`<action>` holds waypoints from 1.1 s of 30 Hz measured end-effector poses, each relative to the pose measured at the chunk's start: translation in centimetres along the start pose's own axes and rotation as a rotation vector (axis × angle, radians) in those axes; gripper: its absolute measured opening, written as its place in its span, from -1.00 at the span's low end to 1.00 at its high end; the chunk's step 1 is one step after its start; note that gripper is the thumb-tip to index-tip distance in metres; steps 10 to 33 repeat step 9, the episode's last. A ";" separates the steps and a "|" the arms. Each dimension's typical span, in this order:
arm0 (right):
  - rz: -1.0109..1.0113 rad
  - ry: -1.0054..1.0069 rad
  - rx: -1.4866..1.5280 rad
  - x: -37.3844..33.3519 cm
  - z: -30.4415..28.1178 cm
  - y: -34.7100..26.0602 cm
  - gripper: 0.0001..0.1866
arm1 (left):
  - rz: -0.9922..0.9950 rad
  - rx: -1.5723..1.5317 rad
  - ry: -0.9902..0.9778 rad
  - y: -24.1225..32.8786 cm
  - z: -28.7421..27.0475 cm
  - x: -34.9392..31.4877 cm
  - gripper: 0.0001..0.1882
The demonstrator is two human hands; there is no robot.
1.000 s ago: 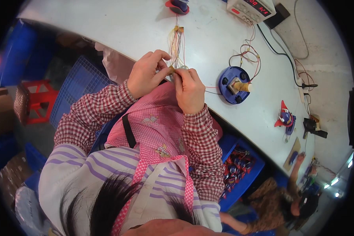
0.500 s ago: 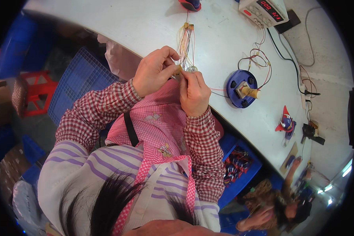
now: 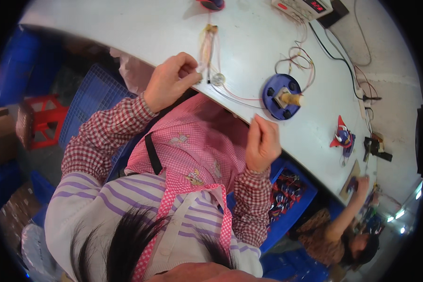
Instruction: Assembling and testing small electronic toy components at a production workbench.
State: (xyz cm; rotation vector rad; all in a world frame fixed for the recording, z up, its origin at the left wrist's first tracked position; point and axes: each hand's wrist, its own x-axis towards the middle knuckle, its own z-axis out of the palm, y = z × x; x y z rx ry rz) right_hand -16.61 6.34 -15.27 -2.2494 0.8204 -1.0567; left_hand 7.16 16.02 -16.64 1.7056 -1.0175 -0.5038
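Note:
At the table's near edge my left hand (image 3: 170,81) is closed in a pinch, thumb against fingers. A tiny dark-yellowish bit shows at its fingertips, too small to name. Beside those fingertips lie a bundle of thin wires (image 3: 205,52) and a clear round disc (image 3: 218,79) with a red and a dark wire running from it. My right hand (image 3: 263,143) is apart from the left, in front of the table edge, its fingers curled together; anything inside is hidden. Closest to it on the table sits a round blue base (image 3: 269,95) bearing a pale block and a yellowish cylinder (image 3: 292,99).
A power supply (image 3: 301,8) with red digits stands at the back, its leads coiled on the white table (image 3: 141,28). A red-and-purple toy (image 3: 344,137) lies to the right. Below the table edge is a blue bin (image 3: 303,199) of parts. Another person (image 3: 331,237) works at lower right.
My hands were together over a small yellowish piece; now they are apart. The right hand has moved right and toward me, the left slightly left. The other person's arm now reaches to the table.

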 end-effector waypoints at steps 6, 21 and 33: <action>0.221 0.102 0.045 1.4 -6.8 3.9 -0.41 | 0.605 0.308 -0.138 3.2 3.7 0.9 -0.26; 0.140 -0.029 0.053 4.5 -6.4 4.0 -0.25 | 0.719 0.407 -0.346 5.8 8.7 4.2 0.01; 0.140 -0.029 0.053 4.5 -6.4 4.0 -0.25 | 0.719 0.407 -0.346 5.8 8.7 4.2 0.01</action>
